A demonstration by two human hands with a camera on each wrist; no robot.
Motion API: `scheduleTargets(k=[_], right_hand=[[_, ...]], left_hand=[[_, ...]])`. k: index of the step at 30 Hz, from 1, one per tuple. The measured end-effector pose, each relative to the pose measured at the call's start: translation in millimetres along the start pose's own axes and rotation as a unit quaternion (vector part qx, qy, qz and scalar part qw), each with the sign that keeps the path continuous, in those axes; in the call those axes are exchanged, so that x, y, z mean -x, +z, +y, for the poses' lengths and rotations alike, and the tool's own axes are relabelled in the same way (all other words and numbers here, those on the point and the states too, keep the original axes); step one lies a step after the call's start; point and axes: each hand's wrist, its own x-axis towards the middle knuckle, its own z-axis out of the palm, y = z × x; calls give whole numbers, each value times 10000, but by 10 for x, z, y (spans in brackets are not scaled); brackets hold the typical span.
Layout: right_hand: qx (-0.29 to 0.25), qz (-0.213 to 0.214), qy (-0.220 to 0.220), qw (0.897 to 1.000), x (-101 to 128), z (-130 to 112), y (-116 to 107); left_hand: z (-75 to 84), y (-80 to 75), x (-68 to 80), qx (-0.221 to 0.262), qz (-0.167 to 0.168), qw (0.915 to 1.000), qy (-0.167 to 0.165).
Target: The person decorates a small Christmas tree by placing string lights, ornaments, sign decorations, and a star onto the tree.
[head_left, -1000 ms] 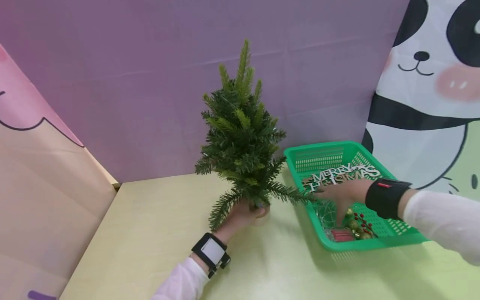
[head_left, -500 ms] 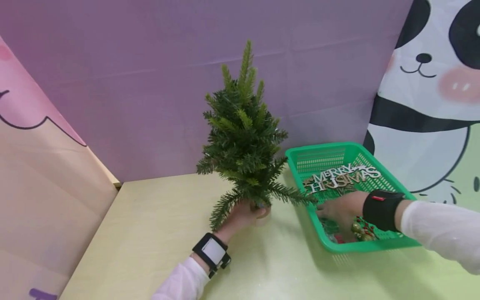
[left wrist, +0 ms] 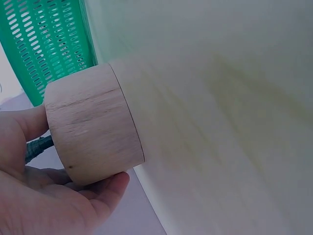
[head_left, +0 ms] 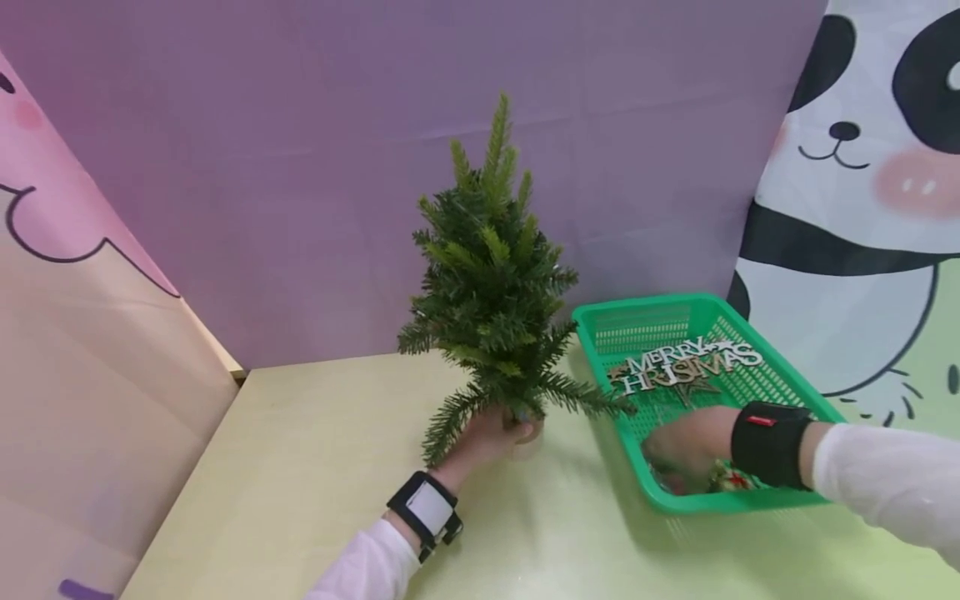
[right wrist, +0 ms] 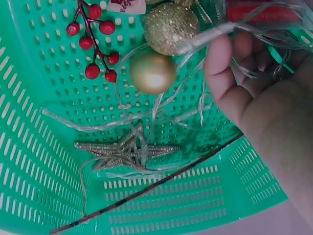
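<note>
- A plain purple backdrop [head_left: 322, 183] fills the upper middle of the head view, with a pink cartoon print [head_left: 63, 187] down the left edge and a panda print [head_left: 847, 325] at upper right; a pale table [head_left: 315, 450] spreads across the lower part.
- The small artificial tree [head_left: 495, 308] stands upright in the centre of the frame, dark green below with lighter tips at its top.
- Its round wooden base [left wrist: 95, 122] sits left of centre in the left wrist view, where a thin green-wrapped stem enters it.
- The left hand [head_left: 483, 437] grips this base, thumb on one side and fingers curled on the other.
- The green basket [head_left: 720, 502] is right of the tree, and a low branch reaches over its left rim.
- The right hand [head_left: 686, 442] is inside the basket's lower part, blurred in the head view; in the right wrist view its fingers curl round strands of clear wire [right wrist: 210, 36].
- Near those fingers, at upper right, is a red item [right wrist: 261, 13] under clear plastic; two gold baubles [right wrist: 152, 73] touch at top centre.
- Red berries [right wrist: 86, 43] lie at upper left, a glittery star [right wrist: 120, 152] below centre, and a thin stick [right wrist: 132, 194] slants across the bottom.
- A "MERRY CHRISTMAS" sign [head_left: 677, 369] lies in the basket's upper half.
</note>
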Motion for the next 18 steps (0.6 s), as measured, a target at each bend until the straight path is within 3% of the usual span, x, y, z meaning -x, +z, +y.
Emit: scheduleTargets(k=[4, 13, 18], right_hand=[[-483, -22, 257, 9985, -5, 25, -12], [-788, 210, 66, 9966, 31, 87, -211], [-994, 411, -61, 9942, 161, 126, -464]], left_hand=[[-17, 15, 15, 59, -57, 10000, -33], [4, -1, 19, 210, 1, 9997, -99], [4, -2, 14, 146, -6, 9998, -139]])
